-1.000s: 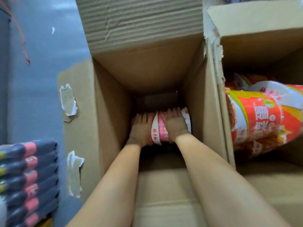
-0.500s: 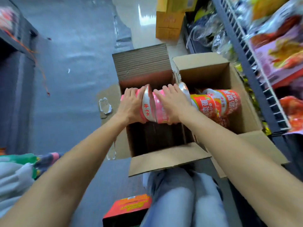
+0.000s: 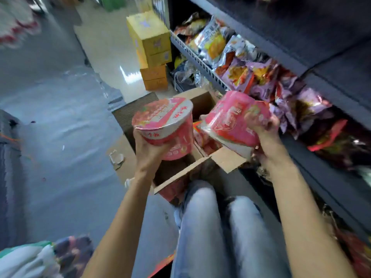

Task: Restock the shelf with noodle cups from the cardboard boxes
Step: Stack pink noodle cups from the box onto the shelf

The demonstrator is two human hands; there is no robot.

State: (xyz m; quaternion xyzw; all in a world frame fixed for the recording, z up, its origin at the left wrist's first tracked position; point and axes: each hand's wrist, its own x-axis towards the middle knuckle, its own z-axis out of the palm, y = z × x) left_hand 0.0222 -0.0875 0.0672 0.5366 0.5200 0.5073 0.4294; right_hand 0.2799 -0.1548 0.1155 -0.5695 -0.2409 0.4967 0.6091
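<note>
My left hand [image 3: 149, 151] grips a pink noodle cup [image 3: 163, 122] from below, lid tilted up toward me. My right hand [image 3: 261, 127] grips a second pink noodle cup [image 3: 232, 121], tilted on its side and blurred by motion, close to the dark shelf [image 3: 313, 149] on the right. Both cups hang above the open cardboard boxes [image 3: 224, 159] on the floor in front of my knees. More red and pink noodle cups [image 3: 202, 137] show inside the box between my hands.
Snack bags [image 3: 247, 71] fill a wire-fronted shelf tier at upper right. Stacked yellow cartons [image 3: 152, 51] stand on the floor beyond the boxes. Grey floor lies to the left, with packaged goods [image 3: 40, 257] at bottom left. My knees in jeans [image 3: 216, 227] are below the boxes.
Both hands lifted the two pink cups out of the deep box, separated them, and raised them; the right cup swung toward the shelf. My view rose and turned right.
</note>
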